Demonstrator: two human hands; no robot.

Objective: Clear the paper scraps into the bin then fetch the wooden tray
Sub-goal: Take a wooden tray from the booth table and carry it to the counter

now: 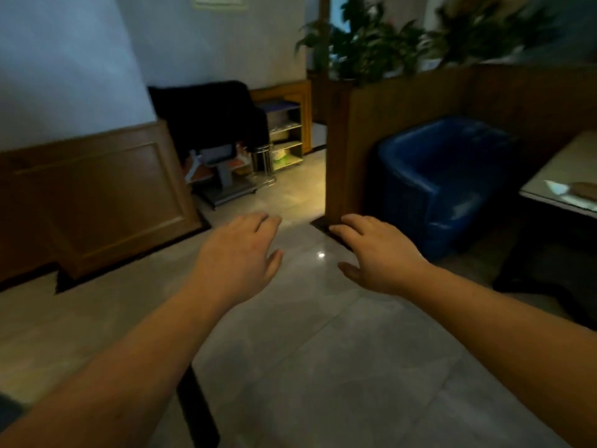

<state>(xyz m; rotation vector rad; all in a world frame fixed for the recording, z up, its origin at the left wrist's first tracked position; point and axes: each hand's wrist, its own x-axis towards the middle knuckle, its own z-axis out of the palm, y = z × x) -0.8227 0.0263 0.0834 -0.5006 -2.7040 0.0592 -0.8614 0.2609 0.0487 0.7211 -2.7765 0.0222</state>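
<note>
Both my hands are held out in front of me over a grey tiled floor, palms down, fingers apart, holding nothing. My left hand (240,253) is at the middle of the view and my right hand (378,253) is just right of it. At the far right edge a light table (559,176) carries a pale scrap (556,188) and a brown object (584,190), cut off by the frame edge. No bin or whole wooden tray can be made out.
A wooden partition (403,140) with plants on top stands ahead on the right, a blue armchair (442,179) beside it. Wood wall panelling (97,195) runs along the left. A black-draped cart (210,124) and a small shelf unit (286,134) stand at the back.
</note>
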